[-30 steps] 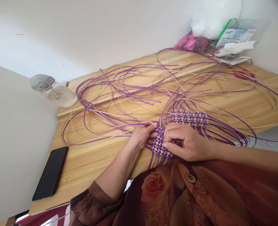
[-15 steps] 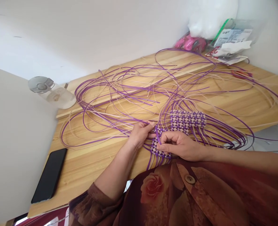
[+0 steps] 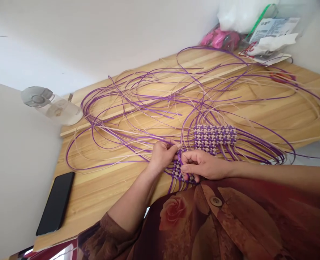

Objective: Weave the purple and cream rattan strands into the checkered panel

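A woven piece [image 3: 215, 137] in purple and beige checks lies near the table's front edge, with many long cords fanning out from it. At its lower left part, my left hand [image 3: 163, 153] is closed, thumb and forefinger pinching at the weave's edge where cords run in. Just to the right, my right hand [image 3: 200, 165] is closed in a pinch on a purple cord [image 3: 179, 156] over the checks. My right fingers cover some of the weave below. The exact grip of the left fingertips is partly hidden.
Loose purple and beige cords [image 3: 108, 126] sprawl over the wooden table [image 3: 94, 195]. A black phone [image 3: 56, 203] lies at the left, behind it a clear bottle with a grey lid [image 3: 52, 104]. Plastic bags [image 3: 235, 18] and a pink bundle [image 3: 218, 39] stand at the back right.
My right hand has drawn the purple cord down close against the weave, so less of it stands up. My left hand stays at the edge. The view has shifted slightly.
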`<state>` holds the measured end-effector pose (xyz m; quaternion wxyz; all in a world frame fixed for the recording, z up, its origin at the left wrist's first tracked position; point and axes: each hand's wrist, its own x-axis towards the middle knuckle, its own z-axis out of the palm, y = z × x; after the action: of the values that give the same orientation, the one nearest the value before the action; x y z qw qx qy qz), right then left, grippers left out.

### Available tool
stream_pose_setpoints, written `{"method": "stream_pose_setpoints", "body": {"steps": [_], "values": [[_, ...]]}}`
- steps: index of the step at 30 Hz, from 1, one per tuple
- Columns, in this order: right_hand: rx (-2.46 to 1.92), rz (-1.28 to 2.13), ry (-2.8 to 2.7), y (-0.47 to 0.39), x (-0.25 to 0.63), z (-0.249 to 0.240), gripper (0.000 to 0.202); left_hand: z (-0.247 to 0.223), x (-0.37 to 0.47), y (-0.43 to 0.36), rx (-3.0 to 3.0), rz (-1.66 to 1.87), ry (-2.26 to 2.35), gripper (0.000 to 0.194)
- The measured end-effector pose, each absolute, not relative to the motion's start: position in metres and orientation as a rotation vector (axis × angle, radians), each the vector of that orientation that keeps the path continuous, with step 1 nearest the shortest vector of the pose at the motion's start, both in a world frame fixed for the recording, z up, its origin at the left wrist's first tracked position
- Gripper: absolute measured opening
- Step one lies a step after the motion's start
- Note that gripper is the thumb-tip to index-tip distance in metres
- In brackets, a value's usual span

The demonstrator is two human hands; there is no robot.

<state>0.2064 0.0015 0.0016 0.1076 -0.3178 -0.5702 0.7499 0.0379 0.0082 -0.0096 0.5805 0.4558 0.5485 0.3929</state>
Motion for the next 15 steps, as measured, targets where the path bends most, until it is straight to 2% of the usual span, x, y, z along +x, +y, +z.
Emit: {"method": "stream_pose_setpoints", "body": {"steps": [5,10,15], "values": [[-0.974,2.295,-1.675,0.015,0.214,0.016,0.035,-0.009,0.033,0.010,0.935,0.957,1.183,0.036],[-1.293,1.970,-1.598,0.048,0.218,0.036,0.028,-0.005,0.030,0.010,0.924,0.966,1.137,0.037],[-1.240,1.946,-1.719,0.070,0.197,0.031,0.021,-0.005,0.028,0.010,0.975,0.927,1.144,0.036]]}}
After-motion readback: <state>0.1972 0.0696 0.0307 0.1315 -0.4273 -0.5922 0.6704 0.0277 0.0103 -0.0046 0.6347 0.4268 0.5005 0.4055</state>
